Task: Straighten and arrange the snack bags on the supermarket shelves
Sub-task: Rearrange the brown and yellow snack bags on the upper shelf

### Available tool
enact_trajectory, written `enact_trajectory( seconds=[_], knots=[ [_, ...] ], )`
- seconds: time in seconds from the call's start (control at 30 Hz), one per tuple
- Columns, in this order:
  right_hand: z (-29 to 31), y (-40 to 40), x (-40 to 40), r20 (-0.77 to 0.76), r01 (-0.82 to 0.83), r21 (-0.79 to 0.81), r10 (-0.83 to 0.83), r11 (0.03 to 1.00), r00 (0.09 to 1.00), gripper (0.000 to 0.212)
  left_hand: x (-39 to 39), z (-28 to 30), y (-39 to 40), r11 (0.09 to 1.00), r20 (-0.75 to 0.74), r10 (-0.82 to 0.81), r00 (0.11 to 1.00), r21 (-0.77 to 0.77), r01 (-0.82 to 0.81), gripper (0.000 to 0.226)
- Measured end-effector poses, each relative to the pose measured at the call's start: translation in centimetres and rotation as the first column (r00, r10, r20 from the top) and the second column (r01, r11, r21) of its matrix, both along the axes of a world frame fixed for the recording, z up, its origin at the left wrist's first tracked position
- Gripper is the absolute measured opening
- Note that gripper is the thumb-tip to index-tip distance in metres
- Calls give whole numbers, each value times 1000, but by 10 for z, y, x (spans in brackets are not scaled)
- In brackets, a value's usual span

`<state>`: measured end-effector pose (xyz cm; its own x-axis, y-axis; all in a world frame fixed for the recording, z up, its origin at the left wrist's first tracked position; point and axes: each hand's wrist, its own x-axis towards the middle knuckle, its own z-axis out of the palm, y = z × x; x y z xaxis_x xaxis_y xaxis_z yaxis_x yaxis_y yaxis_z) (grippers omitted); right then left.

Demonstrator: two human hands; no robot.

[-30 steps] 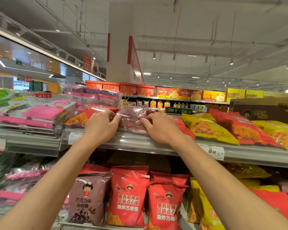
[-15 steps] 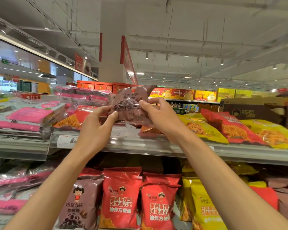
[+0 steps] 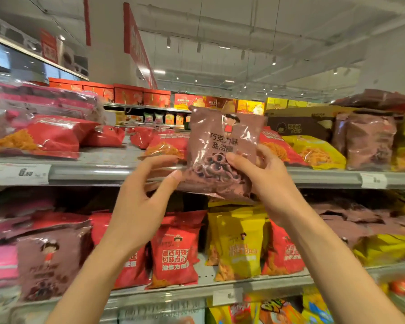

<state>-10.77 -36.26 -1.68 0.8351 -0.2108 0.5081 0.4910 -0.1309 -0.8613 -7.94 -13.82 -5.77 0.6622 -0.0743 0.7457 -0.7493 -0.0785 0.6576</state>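
Both arms raised. Right hand (image 3: 264, 174) gripping brown snack bag (image 3: 222, 146) upright before upper shelf edge (image 3: 98, 170); left hand (image 3: 143, 197) pinching its lower left corner. Bare shelf strip behind, left.

We see a glossy, crinkled clear-plastic brown snack bag (image 3: 222, 150) against a smooth, dull grey metal shelf (image 3: 98, 170) bearing shiny red plastic bags (image 3: 56, 136), a matt paper price label (image 3: 21, 174) and cardboard boxes (image 3: 299, 123).
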Motion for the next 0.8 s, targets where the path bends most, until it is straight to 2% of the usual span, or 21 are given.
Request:
enact_trajectory(
  seconds=[0.1,0.2,0.4,0.5,0.67,0.8],
  knots=[
    [-28,-35,-22,-6,34,-17,-34,999,999,60,-7,-25,-23,1000,-76,-19,997,2,19,17],
    [-57,-69,-40,-27,90,-7,-90,996,996,63,-19,-51,-45,1000,-150,-5,989,4,5,18],
    [-112,-145,-69,-89,110,44,-106,993,990,50,-50,-104,-102,993,-306,13,952,-108,-48,18],
    [-135,-195,-85,-101,99,68,-92,993,991,47,-65,-127,-140,991,-355,56,933,-93,-95,17],
    [-161,-295,-111,-129,62,103,-49,993,990,42,-95,-144,-226,985,-418,106,902,-79,-153,16],
    [-169,-368,-135,-175,68,125,-45,990,984,48,-118,-148,-294,991,-451,87,888,-53,-124,12]
  ],
)
